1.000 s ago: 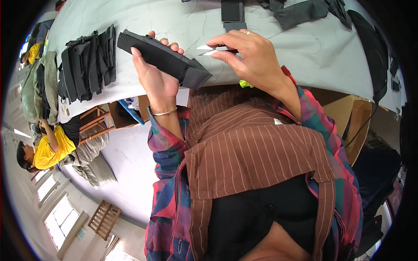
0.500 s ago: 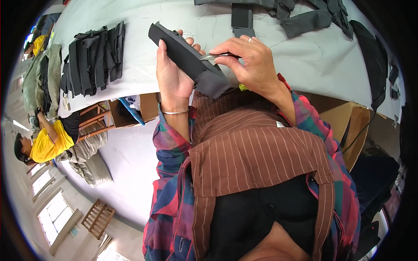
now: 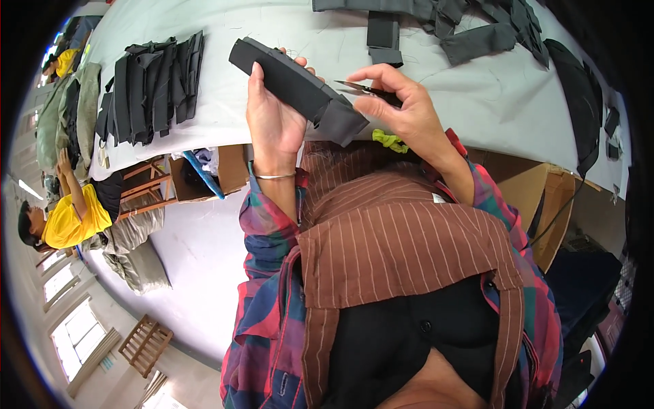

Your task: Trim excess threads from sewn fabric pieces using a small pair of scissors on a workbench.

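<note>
My left hand (image 3: 269, 116) grips a long folded piece of black fabric (image 3: 293, 85), held tilted over the front edge of the pale grey table (image 3: 477, 95). My right hand (image 3: 398, 105) pinches small thread snips (image 3: 361, 88), their metal blades pointing left toward the fabric's grey lower end (image 3: 340, 123). The blade tips stop just short of the fabric.
A stack of black fabric pieces (image 3: 153, 85) lies on the table's left part. More dark grey pieces (image 3: 449, 27) are spread along its far side. A cardboard box (image 3: 208, 170) sits under the table. A person in a yellow shirt (image 3: 65, 218) sits at far left.
Both hands have kept their hold while the fabric shifted slightly right and lower in view. The snips now point at the fabric's grey end.
</note>
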A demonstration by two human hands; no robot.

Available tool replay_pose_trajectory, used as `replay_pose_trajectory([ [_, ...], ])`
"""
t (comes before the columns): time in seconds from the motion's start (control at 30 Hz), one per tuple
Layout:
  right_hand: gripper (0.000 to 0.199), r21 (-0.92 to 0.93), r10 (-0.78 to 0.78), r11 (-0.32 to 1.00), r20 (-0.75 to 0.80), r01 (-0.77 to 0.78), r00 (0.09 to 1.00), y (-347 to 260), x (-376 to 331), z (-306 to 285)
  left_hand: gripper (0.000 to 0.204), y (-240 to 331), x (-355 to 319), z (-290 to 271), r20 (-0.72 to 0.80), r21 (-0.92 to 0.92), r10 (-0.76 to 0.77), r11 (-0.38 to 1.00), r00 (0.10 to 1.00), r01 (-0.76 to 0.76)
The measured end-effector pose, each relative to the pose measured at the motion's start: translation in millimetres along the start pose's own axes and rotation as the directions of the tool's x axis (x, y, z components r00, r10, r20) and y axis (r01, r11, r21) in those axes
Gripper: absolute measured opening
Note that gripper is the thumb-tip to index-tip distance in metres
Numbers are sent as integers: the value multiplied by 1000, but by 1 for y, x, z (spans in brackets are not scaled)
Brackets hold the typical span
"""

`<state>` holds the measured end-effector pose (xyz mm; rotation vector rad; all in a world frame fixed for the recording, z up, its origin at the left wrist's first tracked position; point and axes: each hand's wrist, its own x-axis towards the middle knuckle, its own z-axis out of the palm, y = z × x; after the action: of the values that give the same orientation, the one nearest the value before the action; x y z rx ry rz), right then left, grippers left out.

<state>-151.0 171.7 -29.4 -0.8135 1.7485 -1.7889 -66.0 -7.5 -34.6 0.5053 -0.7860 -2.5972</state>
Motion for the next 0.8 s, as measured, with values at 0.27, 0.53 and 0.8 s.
replay_pose_trajectory([
  [0.27, 17, -73, 32, 997, 64, -28, 997, 17, -1, 4, 38, 0, -5, -1, 6, -60, 36, 998, 999, -36],
  [0.53, 13, 210, 99, 973, -27, -91, 995, 8, 5, -3, 35, 9, -13, 12, -72, 29, 68, 997, 995, -66],
  [0.8, 10, 275, 68, 962, -260, 6, 963, -1, 20, -23, 40, 22, -28, 8, 19, 151, 45, 987, 999, -47],
])
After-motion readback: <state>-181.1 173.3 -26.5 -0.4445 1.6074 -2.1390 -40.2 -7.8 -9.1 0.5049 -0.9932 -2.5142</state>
